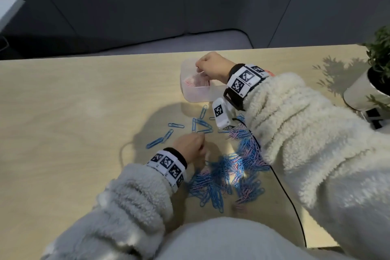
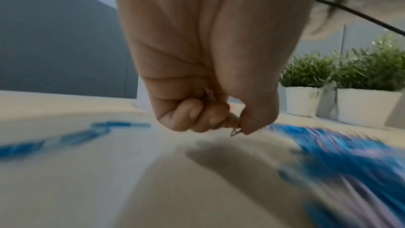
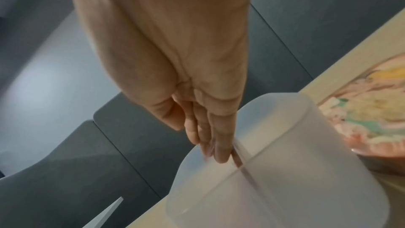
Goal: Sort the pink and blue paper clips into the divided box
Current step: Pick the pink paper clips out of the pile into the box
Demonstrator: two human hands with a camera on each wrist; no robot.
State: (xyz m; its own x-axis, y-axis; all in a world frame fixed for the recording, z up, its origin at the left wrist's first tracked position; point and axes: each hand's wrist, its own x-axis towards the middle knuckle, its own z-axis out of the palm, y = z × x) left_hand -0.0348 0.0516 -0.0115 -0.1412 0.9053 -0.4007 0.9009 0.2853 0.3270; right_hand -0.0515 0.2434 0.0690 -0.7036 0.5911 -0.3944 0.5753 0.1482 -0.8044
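A translucent divided box [image 1: 196, 96] stands at the table's far side, and pink paper clips [image 1: 195, 82] lie in its left compartment. My right hand [image 1: 207, 67] hangs over it. In the right wrist view its straight fingers [image 3: 219, 152] reach down to the box [image 3: 295, 188] beside the divider, with the thumb apart. A big pile of blue and pink clips [image 1: 232, 171] lies near me, and loose blue clips [image 1: 200, 124] are scattered beyond it. My left hand [image 1: 190, 145] hovers between them with its fingers curled, pinching a paper clip [image 2: 235, 132] of unclear colour.
A potted plant in a white pot [image 1: 371, 82] stands at the right edge of the table. A black cable [image 1: 291, 202] runs from my right wrist across the table's near right part. Bare wood [image 1: 73, 122] stretches to the left.
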